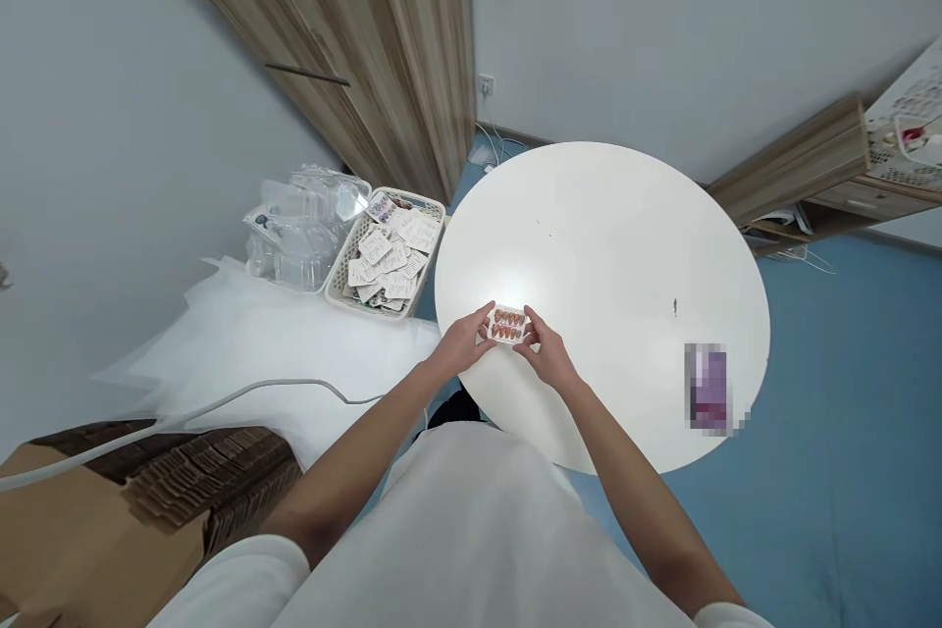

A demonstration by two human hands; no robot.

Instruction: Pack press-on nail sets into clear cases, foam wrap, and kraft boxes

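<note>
Between my two hands is a small white card of press-on nails [507, 324], with orange-red and greyish nails set in two rows. My left hand [465, 341] pinches its left edge between thumb and fingers. At the right edge, my right hand [546, 350] grips it the same way. The card is held over the near left part of a round white table [610, 245], its nail side facing up towards me.
Left of the table, a white basket [333, 306] holds many printed cards, beside a heap of clear plastic packaging [294, 226]. White sheeting [294, 343] and folded cardboard [206, 500] lie nearer. A blurred purple item [708, 388] rests on the table's right. A wooden cabinet [353, 49] stands behind.
</note>
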